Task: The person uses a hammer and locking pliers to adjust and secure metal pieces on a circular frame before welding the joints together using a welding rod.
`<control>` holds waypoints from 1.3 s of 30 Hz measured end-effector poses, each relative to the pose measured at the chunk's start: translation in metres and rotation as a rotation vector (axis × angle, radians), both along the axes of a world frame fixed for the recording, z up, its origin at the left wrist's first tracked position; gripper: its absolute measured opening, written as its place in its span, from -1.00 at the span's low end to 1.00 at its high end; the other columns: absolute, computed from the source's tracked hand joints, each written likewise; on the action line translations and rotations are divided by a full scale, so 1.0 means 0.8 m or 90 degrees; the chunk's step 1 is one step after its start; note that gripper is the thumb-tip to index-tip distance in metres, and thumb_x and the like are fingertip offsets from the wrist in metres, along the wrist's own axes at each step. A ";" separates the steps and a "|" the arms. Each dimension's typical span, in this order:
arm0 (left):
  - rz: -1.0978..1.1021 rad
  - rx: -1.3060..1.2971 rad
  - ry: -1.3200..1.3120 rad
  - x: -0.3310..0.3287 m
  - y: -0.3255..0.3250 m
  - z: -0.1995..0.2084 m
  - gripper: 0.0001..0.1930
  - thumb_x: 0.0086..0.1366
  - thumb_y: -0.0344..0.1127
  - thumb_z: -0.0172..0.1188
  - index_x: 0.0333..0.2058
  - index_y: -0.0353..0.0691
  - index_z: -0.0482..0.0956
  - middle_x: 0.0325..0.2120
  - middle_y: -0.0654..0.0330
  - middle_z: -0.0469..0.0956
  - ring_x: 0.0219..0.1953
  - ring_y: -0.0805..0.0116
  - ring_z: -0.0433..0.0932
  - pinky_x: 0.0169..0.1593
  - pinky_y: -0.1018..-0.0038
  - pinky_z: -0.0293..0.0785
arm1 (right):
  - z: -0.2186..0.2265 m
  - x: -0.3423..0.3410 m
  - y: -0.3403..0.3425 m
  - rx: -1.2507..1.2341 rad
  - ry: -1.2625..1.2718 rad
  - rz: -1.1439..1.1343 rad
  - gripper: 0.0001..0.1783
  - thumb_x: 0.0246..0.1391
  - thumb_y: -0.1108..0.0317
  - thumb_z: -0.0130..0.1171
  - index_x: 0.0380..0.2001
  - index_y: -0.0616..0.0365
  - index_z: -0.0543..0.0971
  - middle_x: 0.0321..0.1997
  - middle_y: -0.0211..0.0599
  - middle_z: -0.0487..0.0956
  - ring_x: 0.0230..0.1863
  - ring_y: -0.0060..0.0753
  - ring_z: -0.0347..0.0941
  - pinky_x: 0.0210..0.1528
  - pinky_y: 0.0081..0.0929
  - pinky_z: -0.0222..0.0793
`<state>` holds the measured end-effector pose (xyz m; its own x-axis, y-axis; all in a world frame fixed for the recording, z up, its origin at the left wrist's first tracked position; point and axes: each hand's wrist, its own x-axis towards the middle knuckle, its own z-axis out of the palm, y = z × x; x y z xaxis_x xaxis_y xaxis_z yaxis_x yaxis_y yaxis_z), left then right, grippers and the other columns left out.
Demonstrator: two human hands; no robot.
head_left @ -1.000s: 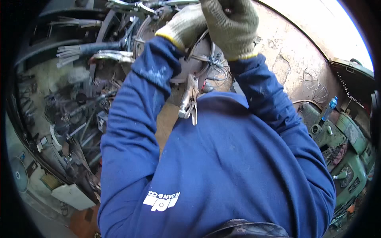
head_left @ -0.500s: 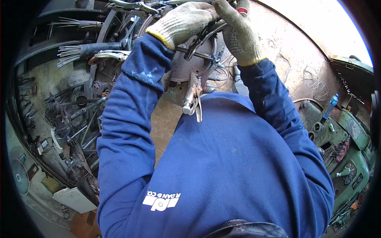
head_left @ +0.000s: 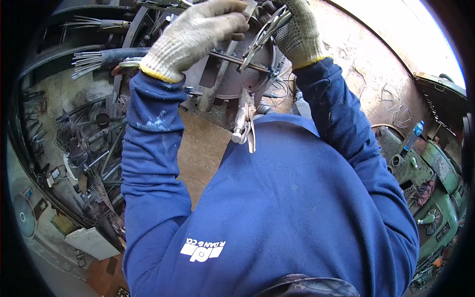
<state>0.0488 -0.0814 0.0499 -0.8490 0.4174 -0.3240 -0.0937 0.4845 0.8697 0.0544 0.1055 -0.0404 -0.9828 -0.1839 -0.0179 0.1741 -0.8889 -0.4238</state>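
Note:
My left hand (head_left: 195, 39), in a cream knit glove with a yellow cuff, is raised over the round metal workpiece (head_left: 237, 86). Its fingers stretch to the right, slightly bent, with nothing visible in them. A pair of locking pliers (head_left: 264, 39) slants beside the palm of my gloved right hand (head_left: 300, 37), which appears closed around its upper end; the fingertips run out of the picture at the top. Below, a second pair of locking pliers (head_left: 244, 116) is clamped near the workpiece's close edge. A flat metal bar (head_left: 217, 76) and a thin rod cross the workpiece.
Tubes with bundled metal rods (head_left: 106, 58) stick out at the left. Scrap metal (head_left: 94, 153) lies heaped below them. A green machine (head_left: 438, 208) stands at the right, with a plastic bottle (head_left: 414, 133) on it. Loose wire (head_left: 395, 106) lies on the floor.
My left hand has drawn away to the left from my right hand and uncovered more of the workpiece. The pliers beside my right hand have shifted up and right.

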 end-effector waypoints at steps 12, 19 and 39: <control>-0.364 -0.374 0.591 0.036 -0.050 -0.017 -0.67 0.15 -0.33 0.39 -0.07 -0.05 0.72 -0.18 0.13 0.70 -0.12 0.09 0.67 0.00 0.21 0.57 | -0.004 0.016 -0.003 -0.009 -0.008 -0.164 -0.58 0.30 0.21 0.28 0.17 -0.15 0.44 -0.10 -0.55 0.52 -0.11 -0.55 0.49 0.05 -0.37 0.53; -0.308 -0.296 0.558 0.030 -0.054 -0.029 -0.69 0.06 -0.34 0.40 -0.17 0.08 0.79 -0.28 0.24 0.71 -0.19 0.19 0.67 -0.06 0.28 0.57 | -0.004 0.024 -0.008 -0.024 -0.060 -0.225 -0.49 0.28 0.24 0.31 0.23 -0.15 0.39 -0.03 -0.55 0.53 -0.05 -0.51 0.51 0.12 -0.29 0.52; -0.274 -0.393 0.534 0.035 -0.049 -0.034 -0.78 0.14 -0.23 0.38 -0.20 0.13 0.81 -0.24 0.30 0.70 -0.12 0.21 0.63 -0.01 0.26 0.49 | -0.022 0.002 -0.017 0.000 -0.121 -0.217 -0.71 0.24 0.00 0.33 -0.13 -0.14 0.56 -0.26 -0.61 0.52 -0.27 -0.57 0.48 -0.14 -0.40 0.52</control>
